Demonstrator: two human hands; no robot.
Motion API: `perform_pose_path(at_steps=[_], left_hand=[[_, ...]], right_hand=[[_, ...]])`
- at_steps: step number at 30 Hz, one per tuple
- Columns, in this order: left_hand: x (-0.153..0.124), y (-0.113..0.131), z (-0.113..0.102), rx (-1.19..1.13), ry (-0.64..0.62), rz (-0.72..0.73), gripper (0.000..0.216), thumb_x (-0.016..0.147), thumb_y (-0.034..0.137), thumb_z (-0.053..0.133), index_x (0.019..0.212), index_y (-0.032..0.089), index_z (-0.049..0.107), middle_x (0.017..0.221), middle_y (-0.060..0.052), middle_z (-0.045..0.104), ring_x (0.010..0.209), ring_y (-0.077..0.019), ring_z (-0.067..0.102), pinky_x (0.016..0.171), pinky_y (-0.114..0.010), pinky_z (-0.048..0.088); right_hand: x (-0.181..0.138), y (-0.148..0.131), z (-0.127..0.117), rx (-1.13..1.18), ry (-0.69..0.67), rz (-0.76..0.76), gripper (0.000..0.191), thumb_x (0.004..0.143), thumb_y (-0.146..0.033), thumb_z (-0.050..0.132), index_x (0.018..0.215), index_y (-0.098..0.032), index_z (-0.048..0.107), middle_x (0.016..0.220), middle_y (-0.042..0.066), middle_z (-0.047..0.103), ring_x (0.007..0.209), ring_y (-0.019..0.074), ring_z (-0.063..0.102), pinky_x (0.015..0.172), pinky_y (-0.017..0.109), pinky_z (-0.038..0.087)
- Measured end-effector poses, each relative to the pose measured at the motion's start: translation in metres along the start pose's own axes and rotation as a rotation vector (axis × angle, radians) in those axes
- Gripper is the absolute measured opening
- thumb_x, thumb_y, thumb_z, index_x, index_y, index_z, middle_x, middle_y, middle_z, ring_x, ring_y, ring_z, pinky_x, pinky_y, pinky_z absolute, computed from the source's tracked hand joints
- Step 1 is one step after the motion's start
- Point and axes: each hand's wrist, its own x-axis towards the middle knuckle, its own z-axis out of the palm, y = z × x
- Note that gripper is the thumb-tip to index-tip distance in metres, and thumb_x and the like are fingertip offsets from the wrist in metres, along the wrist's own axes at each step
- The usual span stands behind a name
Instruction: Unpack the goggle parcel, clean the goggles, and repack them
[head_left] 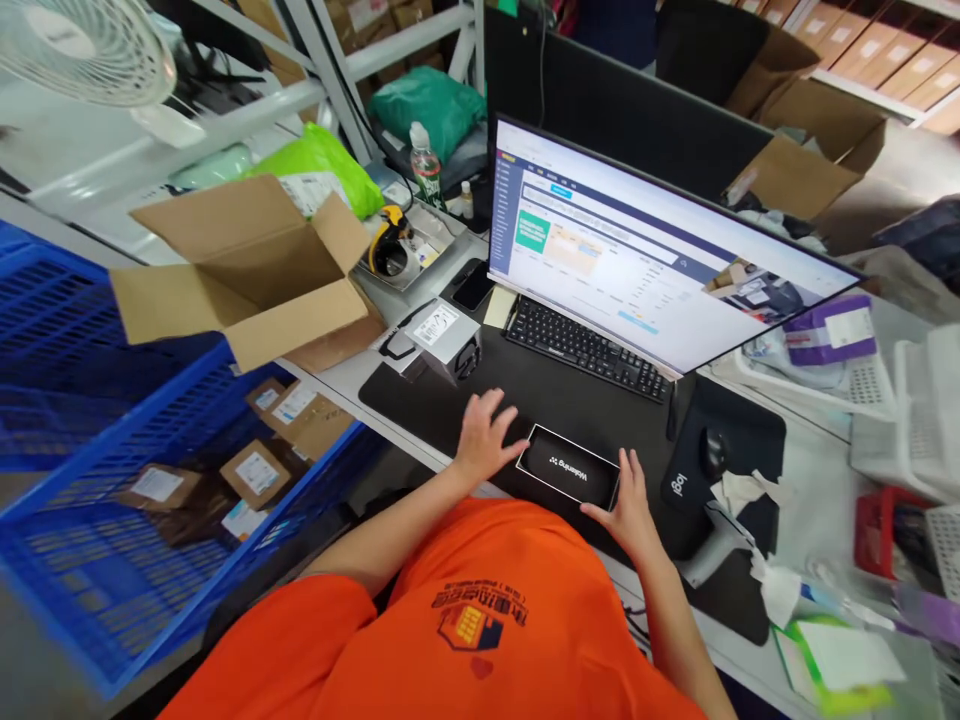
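Note:
A shallow black box (pixel 568 466) with a white rim lies on the dark desk mat (pixel 409 400); the pale lettering inside it is upside down to me. At its left end is my left hand (pixel 484 440), fingers spread, the thumb reaching the box's edge. My right hand (pixel 628 507) rests at the other end, its fingers stretched along the short side and its thumb apart near the front corner. Neither hand wraps around the box. Farther left on the mat stands a silver-grey carton (pixel 442 335) with a white label and a black printed design.
Behind the mat are a keyboard (pixel 585 348) and a wide monitor (pixel 637 250). An open cardboard box (pixel 300 320) stands left, above a blue crate (pixel 187 600) holding small parcels. To the right are a mouse (pixel 714 452), a handheld scanner (pixel 716 548) and crumpled paper (pixel 776 590).

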Motion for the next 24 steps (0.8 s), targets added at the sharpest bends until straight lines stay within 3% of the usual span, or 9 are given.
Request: perform_pose_path(at_steps=[2,4,8,10,13,16,18,21,24], left_hand=[[0.028,-0.014,-0.024,0.055,0.302,-0.212,0.072,0.081,0.050,0.077,0.137,0.015,0.048,0.157,-0.026,0.028,0.152,-0.0418,0.025,0.125,-0.066,0.017],[0.056,-0.030,-0.049,0.064,0.474,-0.391,0.099,0.071,0.051,0.085,0.147,0.013,0.033,0.163,-0.028,0.012,0.155,-0.0427,0.012,0.126,-0.063,0.015],[0.088,-0.063,-0.076,-0.060,0.407,-0.515,0.133,0.054,0.042,0.096,0.155,0.009,0.015,0.164,-0.031,0.001,0.156,-0.0448,0.005,0.128,-0.059,0.012],[0.088,-0.074,-0.076,-0.150,0.328,-0.496,0.128,0.057,0.035,0.096,0.154,0.010,0.018,0.162,-0.030,0.013,0.154,-0.0435,0.015,0.127,-0.057,0.020],[0.078,-0.076,-0.069,-0.239,0.403,-0.492,0.110,0.062,0.026,0.091,0.151,0.013,0.029,0.152,-0.024,0.037,0.147,-0.0380,0.034,0.124,-0.051,0.028],[0.068,-0.063,-0.066,-0.396,0.547,-0.575,0.106,0.059,0.026,0.092,0.148,0.018,0.035,0.152,-0.020,0.038,0.144,-0.0359,0.037,0.121,-0.047,0.034],[0.065,-0.052,-0.069,-0.689,0.580,-0.743,0.106,0.059,0.024,0.093,0.148,0.025,0.035,0.151,-0.015,0.041,0.140,-0.0318,0.043,0.116,-0.043,0.042],[0.064,-0.042,-0.075,-1.148,0.452,-1.042,0.085,0.067,0.029,0.090,0.139,0.030,0.043,0.128,-0.009,0.057,0.115,-0.0254,0.062,0.102,-0.043,0.055],[0.062,-0.041,-0.078,-1.346,0.227,-1.204,0.050,0.081,0.044,0.077,0.119,0.020,0.055,0.097,-0.009,0.063,0.087,-0.0245,0.067,0.087,-0.053,0.060]], right_hand=[[0.003,0.000,0.006,-0.038,-0.057,-0.033,0.121,0.075,-0.059,0.078,0.163,-0.016,0.008,0.168,0.025,0.006,0.155,0.0406,0.016,0.119,0.059,0.033],[0.007,-0.004,0.014,-0.103,-0.052,-0.074,0.127,0.072,-0.058,0.081,0.164,-0.015,0.003,0.168,0.027,0.005,0.155,0.0433,0.013,0.118,0.064,0.030],[0.014,-0.011,0.029,-0.234,-0.014,-0.176,0.125,0.073,-0.068,0.076,0.163,-0.015,0.006,0.167,0.029,0.012,0.154,0.0481,0.013,0.115,0.074,0.023],[0.015,-0.009,0.032,-0.277,-0.016,-0.210,0.119,0.076,-0.069,0.072,0.163,-0.017,0.008,0.166,0.028,0.015,0.153,0.0484,0.017,0.114,0.074,0.025],[0.011,-0.002,0.029,-0.318,-0.060,-0.259,0.110,0.081,-0.054,0.072,0.163,-0.018,0.008,0.165,0.025,0.018,0.151,0.0460,0.022,0.115,0.066,0.033],[0.008,0.000,0.023,-0.302,-0.106,-0.199,0.109,0.079,-0.036,0.070,0.164,-0.019,0.003,0.152,0.021,0.036,0.142,0.0413,0.036,0.110,0.056,0.045],[0.008,-0.001,0.021,-0.266,-0.116,-0.113,0.112,0.076,-0.033,0.071,0.164,-0.020,0.002,0.140,0.019,0.044,0.134,0.0398,0.043,0.103,0.053,0.051],[0.007,-0.001,0.014,-0.200,-0.085,-0.061,0.106,0.074,-0.035,0.074,0.162,-0.021,0.016,0.134,0.017,0.046,0.129,0.0380,0.046,0.104,0.052,0.051],[-0.001,0.002,-0.003,-0.135,0.017,-0.066,0.089,0.076,-0.037,0.074,0.153,-0.021,0.033,0.133,0.015,0.047,0.127,0.0351,0.048,0.110,0.053,0.046]])
